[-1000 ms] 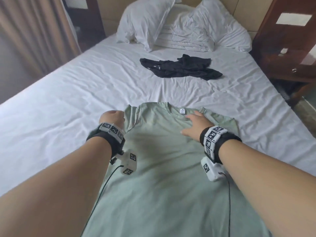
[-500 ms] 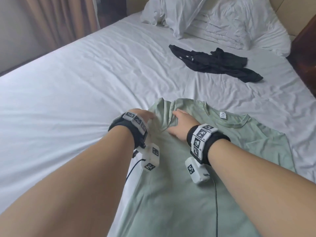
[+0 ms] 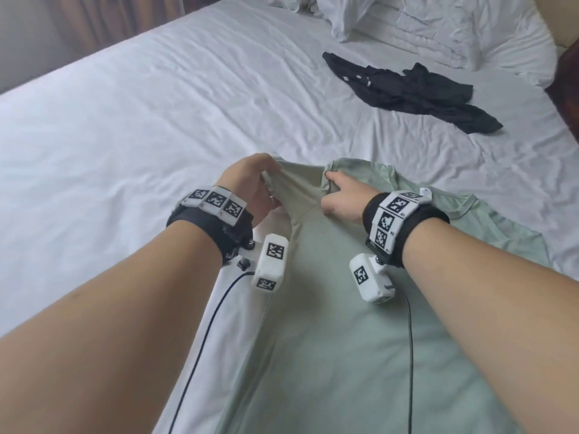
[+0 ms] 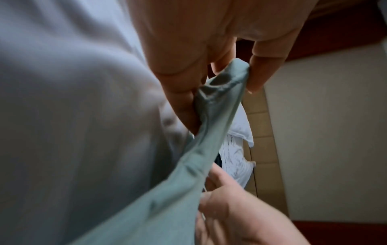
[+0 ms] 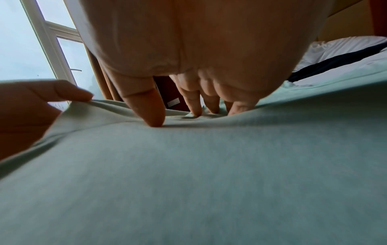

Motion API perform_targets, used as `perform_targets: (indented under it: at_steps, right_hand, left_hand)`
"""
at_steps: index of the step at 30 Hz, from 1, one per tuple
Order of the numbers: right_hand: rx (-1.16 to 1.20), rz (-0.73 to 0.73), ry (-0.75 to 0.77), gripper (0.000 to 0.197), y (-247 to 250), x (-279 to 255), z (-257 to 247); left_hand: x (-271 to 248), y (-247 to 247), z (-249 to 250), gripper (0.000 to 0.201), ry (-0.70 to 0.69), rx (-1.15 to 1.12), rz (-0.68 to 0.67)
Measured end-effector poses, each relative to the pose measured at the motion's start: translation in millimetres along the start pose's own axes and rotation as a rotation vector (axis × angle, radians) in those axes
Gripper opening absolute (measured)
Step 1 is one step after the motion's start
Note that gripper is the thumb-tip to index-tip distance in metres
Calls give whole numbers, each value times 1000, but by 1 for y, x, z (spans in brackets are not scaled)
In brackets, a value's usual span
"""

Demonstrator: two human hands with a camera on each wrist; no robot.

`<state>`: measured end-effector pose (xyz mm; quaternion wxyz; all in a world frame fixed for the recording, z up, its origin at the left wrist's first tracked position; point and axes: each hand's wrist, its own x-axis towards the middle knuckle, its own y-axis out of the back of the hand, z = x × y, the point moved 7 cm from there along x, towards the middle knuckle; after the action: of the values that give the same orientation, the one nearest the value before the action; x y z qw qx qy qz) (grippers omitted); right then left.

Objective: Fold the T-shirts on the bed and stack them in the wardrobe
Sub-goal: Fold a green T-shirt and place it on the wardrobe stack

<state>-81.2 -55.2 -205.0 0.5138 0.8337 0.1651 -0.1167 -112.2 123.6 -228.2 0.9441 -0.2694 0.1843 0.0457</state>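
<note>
Since half a second ago the left sleeve of the green T-shirt (image 3: 329,308) has been lifted clear of the bed (image 3: 125,120) and drawn taut between the two hands, where it had lain bunched beneath them.

Left hand (image 3: 250,186): fingers curled, the sleeve hem pinched between thumb and fingertips (image 4: 259,73); the hem is seen gathered into a small roll in the left wrist view. Right hand (image 3: 341,198): laid on the shirt just beside the left, near the shoulder seam; thumb and fingers (image 5: 146,107) are pressed down into the cloth, nothing grasped.

The green T-shirt is spread front-up near the foot edge of the bed, collar pointed toward the headboard, its right sleeve laid flat toward the right edge. A black T-shirt (image 3: 413,92) is left crumpled further up, toward the right edge, well apart from the green one. White pillows (image 3: 407,23) are piled at the head end.
</note>
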Motion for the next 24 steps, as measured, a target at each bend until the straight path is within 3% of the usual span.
perform_targets:
  at_steps: [3, 5, 11, 13, 16, 18, 21, 24]
  right_hand:
    - [-48, -15, -2, 92, -5, 7, 5]
    - [-83, -13, -4, 95, -6, 12, 7]
    - [-181, 7, 30, 99, 1, 24, 3]
    - [-207, 0, 8, 107, 2, 27, 6]
    - [-253, -31, 7, 115, -1, 29, 12]
    - [-275, -59, 1, 123, -2, 29, 15]
    - [-284, -134, -31, 137, -5, 28, 14]
    - [-288, -164, -48, 145, -12, 31, 11]
  left_hand:
    - [-2, 2, 8, 9, -95, 126, 81]
    - [5, 14, 9, 36, -83, 230, 159]
    - [7, 39, 19, 39, -94, 294, 357]
    - [12, 40, 19, 44, -63, 282, 370]
    - [16, 38, 21, 23, -49, 305, 343]
    - [16, 38, 22, 10, -117, 279, 326]
    - [19, 55, 15, 17, -201, 176, 374]
    - [24, 65, 10, 19, -191, 154, 379]
